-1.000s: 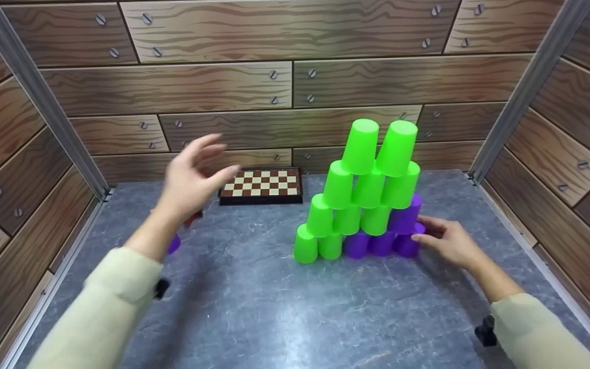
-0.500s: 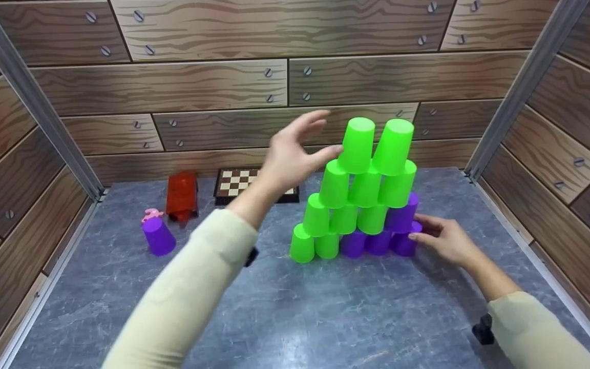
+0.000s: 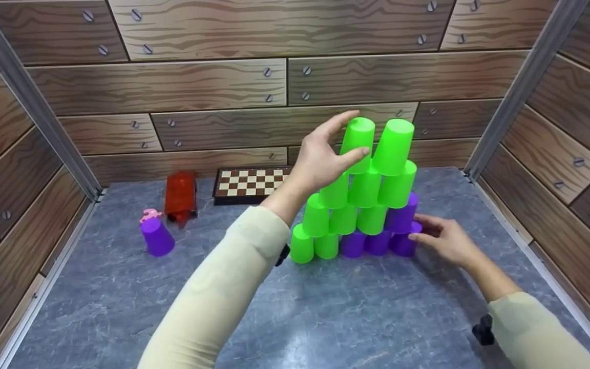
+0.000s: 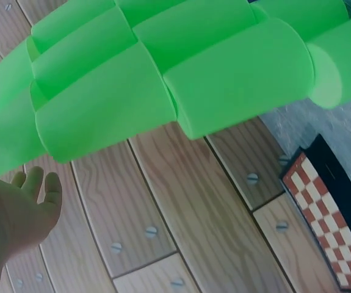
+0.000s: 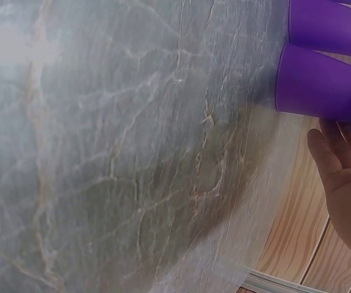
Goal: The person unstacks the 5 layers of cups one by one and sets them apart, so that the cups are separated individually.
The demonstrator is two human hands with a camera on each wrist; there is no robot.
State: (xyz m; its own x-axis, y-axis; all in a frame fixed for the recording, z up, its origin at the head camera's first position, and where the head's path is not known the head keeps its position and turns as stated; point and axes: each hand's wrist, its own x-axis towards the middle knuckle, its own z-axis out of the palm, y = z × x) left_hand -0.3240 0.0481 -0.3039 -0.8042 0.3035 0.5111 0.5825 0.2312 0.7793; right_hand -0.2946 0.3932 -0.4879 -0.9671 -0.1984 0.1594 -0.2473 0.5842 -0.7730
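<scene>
Upside-down green cups (image 3: 367,188) and purple cups (image 3: 401,212) stand stacked in four rows, with two green cups on top. My left hand (image 3: 323,160) is at the upper left green cup (image 3: 360,134), its thumb in front and fingers spread behind; contact cannot be told. In the left wrist view the left hand (image 4: 16,223) shows beside the green cups (image 4: 105,104). Low on the right, my right hand (image 3: 448,240) rests its fingers against the side of the bottom right purple cup (image 3: 403,246); the right wrist view shows that hand (image 5: 349,183) beside a purple cup (image 5: 322,85).
A checkered board (image 3: 246,185) lies at the back, partly behind the left forearm. To its left is a red object (image 3: 181,197). A tilted purple cup (image 3: 157,238) is at the left, against a small pink thing (image 3: 150,214). Wood-patterned walls surround the grey tabletop (image 3: 95,307).
My left hand has moved right from above the left side to the top left green cup, uncovering the red object and the lone purple cup. The right hand stays at the stack's lower right.
</scene>
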